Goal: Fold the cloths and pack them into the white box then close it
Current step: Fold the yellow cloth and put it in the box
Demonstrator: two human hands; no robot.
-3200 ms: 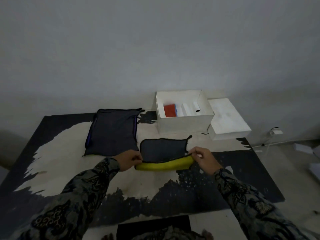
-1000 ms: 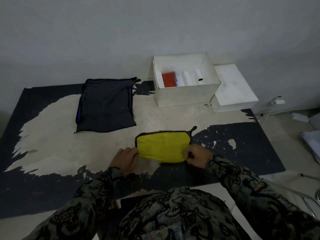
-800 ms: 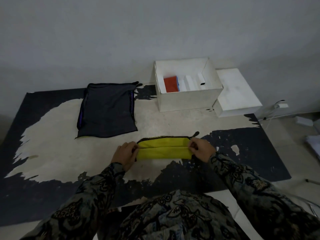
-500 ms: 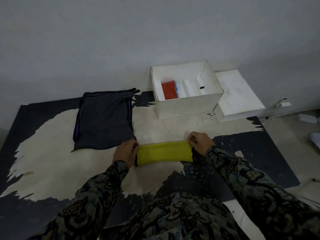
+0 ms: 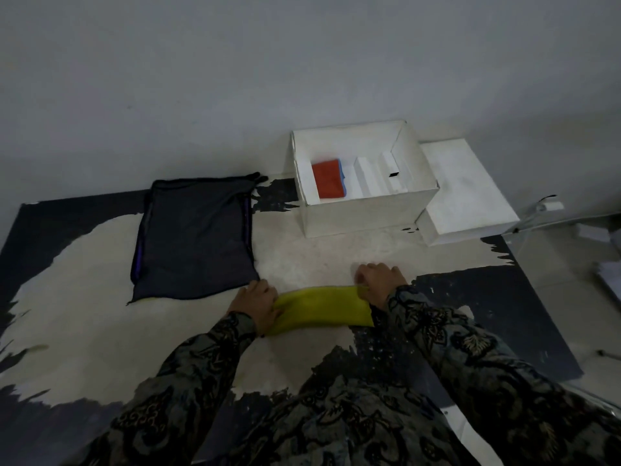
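A yellow cloth [image 5: 321, 309] lies folded into a narrow strip on the table in front of me. My left hand [image 5: 257, 302] grips its left end and my right hand [image 5: 378, 277] grips its right end. A dark cloth with purple edging [image 5: 195, 238] lies flat to the back left. The open white box [image 5: 366, 215] stands at the back, with a folded red cloth [image 5: 327, 179] over a blue one in its left part and white dividers beside it. The white lid [image 5: 463, 190] lies to the box's right.
The table top [image 5: 84, 317] is black with a large worn pale patch. A grey wall rises right behind the box. A cable and plug [image 5: 546, 206] lie on the floor at the right, with papers [image 5: 610, 274] at the frame's right edge.
The yellow cloth went from a half-folded rectangle to a narrow strip as both hands carried its near edge away from me. The view tilted and shifted.
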